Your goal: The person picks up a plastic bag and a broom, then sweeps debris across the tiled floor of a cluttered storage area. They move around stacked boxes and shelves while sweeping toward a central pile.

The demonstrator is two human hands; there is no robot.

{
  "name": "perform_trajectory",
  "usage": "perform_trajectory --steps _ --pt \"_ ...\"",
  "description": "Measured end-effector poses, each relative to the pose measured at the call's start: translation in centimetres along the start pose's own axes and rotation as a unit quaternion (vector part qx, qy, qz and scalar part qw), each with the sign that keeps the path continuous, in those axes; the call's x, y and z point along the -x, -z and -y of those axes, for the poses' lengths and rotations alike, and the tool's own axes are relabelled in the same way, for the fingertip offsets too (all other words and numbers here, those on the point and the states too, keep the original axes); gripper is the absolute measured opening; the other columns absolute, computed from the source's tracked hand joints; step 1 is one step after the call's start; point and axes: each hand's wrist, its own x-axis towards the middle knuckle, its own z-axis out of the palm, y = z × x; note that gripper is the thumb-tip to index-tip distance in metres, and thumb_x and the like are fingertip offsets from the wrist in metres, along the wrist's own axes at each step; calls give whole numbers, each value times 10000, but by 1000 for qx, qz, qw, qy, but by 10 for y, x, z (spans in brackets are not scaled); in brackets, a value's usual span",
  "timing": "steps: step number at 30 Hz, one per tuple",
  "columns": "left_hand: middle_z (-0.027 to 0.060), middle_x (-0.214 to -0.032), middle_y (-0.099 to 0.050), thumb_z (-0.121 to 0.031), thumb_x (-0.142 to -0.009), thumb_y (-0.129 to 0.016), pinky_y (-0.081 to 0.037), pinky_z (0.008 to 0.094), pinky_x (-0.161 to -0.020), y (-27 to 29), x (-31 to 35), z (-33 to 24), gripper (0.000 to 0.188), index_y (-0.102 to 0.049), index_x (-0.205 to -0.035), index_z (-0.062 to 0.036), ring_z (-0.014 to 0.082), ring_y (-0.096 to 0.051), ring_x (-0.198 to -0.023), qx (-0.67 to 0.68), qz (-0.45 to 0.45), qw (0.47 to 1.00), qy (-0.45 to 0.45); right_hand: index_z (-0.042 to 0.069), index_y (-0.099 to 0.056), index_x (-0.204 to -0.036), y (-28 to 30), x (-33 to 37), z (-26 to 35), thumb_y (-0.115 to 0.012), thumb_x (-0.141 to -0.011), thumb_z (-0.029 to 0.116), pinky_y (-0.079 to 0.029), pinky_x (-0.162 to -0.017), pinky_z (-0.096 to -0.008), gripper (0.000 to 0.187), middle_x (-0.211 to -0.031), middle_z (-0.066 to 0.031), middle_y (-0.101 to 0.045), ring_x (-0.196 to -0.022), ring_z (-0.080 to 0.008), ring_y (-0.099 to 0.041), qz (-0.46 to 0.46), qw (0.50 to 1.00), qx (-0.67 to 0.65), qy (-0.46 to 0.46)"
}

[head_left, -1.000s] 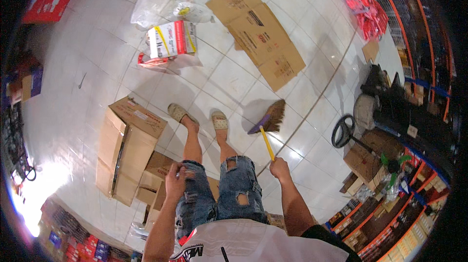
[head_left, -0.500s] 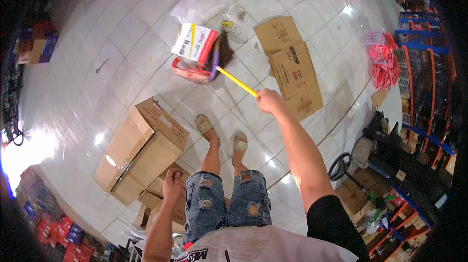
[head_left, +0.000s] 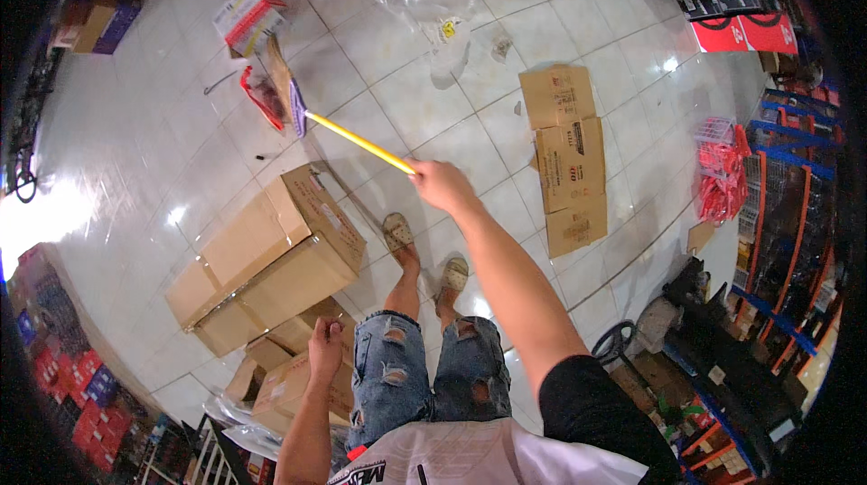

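Head view, item one: broom with a yellow stick handle, purple head and brown bristles [head_left: 357, 141], ahead and left of the right hand [head_left: 440, 185]. Bristles lie beside a crumpled red and clear plastic bag [head_left: 260, 98] and, farther out, a white, red and yellow cardboard box [head_left: 248, 17]; contact cannot be told.

Technique, as judged: bristle edge flat on the glossy white floor tiles [head_left: 388, 69]; short, low strokes, head square to the bag lest it slip round one end; swing kept clear of the large brown cardboard carton [head_left: 271, 241], ahead-left of the left hand [head_left: 325, 347].

Right hand: wrapped firmly round the handle; arm extended forward and across leftward, elbow nearly straight.

Left hand: low, beside the torn blue denim shorts [head_left: 393, 377], forearm pointing forward, fingers loosely curled; whether anything small is held, cannot tell.
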Motion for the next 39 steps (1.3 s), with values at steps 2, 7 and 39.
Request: perform_trajectory --steps 2,7,39 --pt "133 -955 -697 -208 -1004 -544 -506 376 -826 -4 0 13 186 -606 -1041 -36 262 -670 -913 16 8 999 27 306 -594 -1344 19 60 -29 -543 -986 309 -537 -738 -505 361 -929 -154 -704 -859 -379 -675 -35 999 25 -24" --pt "150 -955 -698 -234 -997 -556 -507 399 -817 -17 2 51 197 -619 -1058 -58 309 -673 -914 61 34 993 92 200 -494 -1446 47 241 -73 -574 -980 213 -515 -642 -519 473 -785 -209 -658 -735 -404 -658 -58 984 118 -121" --pt "148 -976 -676 -163 -962 -616 -508 352 -822 -132 102 30 182 -634 -1064 -14 249 -654 -907 168 -155 966 124 196 -607 -1352 155 167 -51 -613 -943 254 -545 -809 -481 413 -986 -173 -715 -917 -381 -678 233 947 221 15"
